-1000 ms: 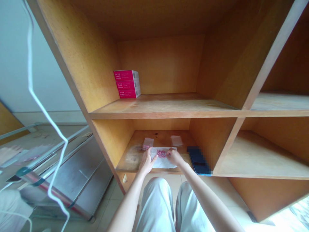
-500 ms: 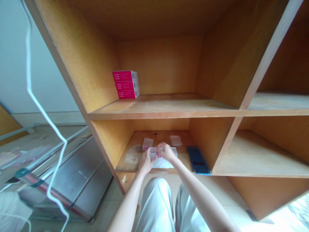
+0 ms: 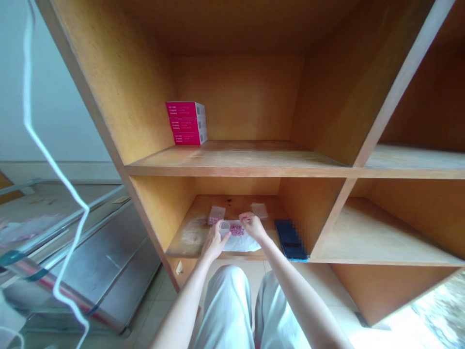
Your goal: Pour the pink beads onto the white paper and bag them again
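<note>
Pink bead-like pieces [image 3: 237,230] lie in a small pile on a white sheet [image 3: 241,244] in the lower compartment. My left hand [image 3: 214,241] is at the left side of the sheet, its fingers closed on a small clear plastic bag [image 3: 225,226]. Just right of the pile, my right hand [image 3: 251,224] has its fingertips pinched together; what they hold, if anything, is too small to make out. Behind my left hand is a clear packet with pink pieces [image 3: 216,214]. Farther right, beyond my right hand, lies another clear packet [image 3: 259,210].
A dark phone-like device [image 3: 291,241] lies on the right of the lower shelf. Three stacked pink boxes [image 3: 186,123] stand on the upper shelf [image 3: 236,155]. At left are a metal-framed cart [image 3: 119,247] and a hanging white cable [image 3: 54,169]. My knees are below the shelf edge.
My right hand has moved right, away from the bag in my left hand, uncovering the pile of pink pieces. The whole view has shifted slightly.
</note>
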Demonstrator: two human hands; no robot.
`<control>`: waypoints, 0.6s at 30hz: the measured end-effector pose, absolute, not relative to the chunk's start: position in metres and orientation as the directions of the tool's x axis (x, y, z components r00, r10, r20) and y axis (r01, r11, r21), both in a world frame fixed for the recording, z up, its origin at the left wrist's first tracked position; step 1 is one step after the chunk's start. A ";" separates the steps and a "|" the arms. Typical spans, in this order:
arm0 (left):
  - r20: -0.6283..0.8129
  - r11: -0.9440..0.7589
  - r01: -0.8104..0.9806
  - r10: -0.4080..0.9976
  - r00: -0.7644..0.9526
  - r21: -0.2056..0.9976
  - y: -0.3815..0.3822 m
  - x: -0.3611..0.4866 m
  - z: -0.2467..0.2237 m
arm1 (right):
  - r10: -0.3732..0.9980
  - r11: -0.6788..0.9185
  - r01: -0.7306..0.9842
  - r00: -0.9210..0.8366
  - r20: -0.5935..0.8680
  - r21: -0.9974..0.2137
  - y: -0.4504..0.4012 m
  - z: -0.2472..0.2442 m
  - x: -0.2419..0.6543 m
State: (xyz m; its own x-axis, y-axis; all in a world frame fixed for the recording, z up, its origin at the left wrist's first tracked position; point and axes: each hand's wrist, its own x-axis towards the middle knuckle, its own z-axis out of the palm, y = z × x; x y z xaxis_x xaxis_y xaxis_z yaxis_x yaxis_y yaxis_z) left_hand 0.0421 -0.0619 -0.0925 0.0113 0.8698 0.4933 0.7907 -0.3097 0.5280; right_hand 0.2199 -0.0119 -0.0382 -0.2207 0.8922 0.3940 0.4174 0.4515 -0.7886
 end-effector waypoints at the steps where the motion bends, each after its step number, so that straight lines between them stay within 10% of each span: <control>1: 0.490 -0.308 0.791 0.872 0.012 0.528 -0.062 0.042 -0.093 | 0.902 0.432 0.450 -0.219 0.373 -0.782 -0.011 -0.042 0.224; 18: 0.471 -0.297 0.798 0.882 0.019 0.524 -0.064 0.043 -0.089 | 0.923 0.386 0.723 -0.302 0.240 -0.573 -0.017 -0.078 0.235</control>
State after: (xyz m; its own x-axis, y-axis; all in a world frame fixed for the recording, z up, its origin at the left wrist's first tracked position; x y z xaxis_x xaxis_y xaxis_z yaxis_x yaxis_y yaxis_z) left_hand 0.0427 -0.0639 -0.0892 0.0190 0.8821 0.4706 0.7981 -0.2969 0.5243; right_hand 0.2345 -0.0171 -0.0776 -0.3020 0.9226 0.2402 0.7227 0.3859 -0.5734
